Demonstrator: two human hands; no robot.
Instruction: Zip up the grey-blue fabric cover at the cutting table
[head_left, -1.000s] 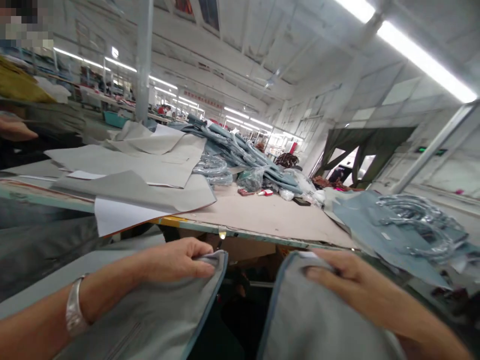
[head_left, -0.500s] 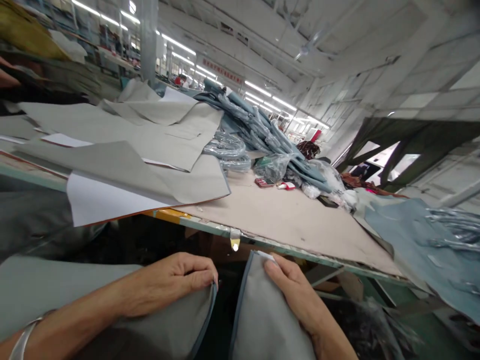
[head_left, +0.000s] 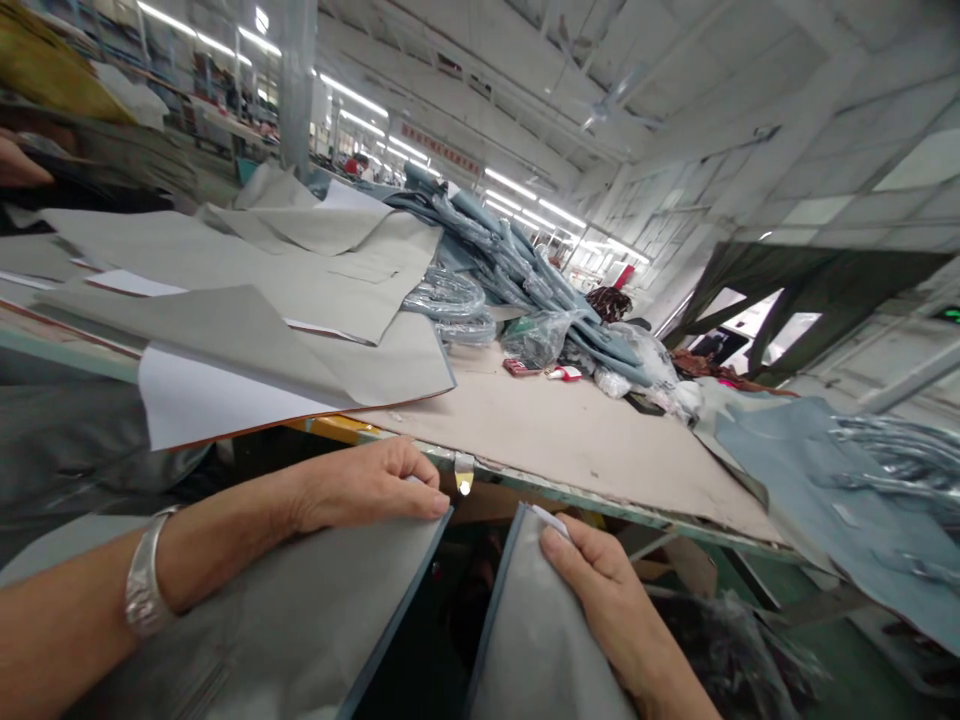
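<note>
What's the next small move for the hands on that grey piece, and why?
Probably draw the two corners together. The left hand pinches one corner of the grey fabric and the right hand pinches the other, both just below the table edge, with a dark gap between the blue-trimmed edges.

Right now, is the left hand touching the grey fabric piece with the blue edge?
Touching. The head view shows the left hand pinching the top corner of the grey fabric piece, its fingertips pressed flat on the cloth with no gap.
</note>
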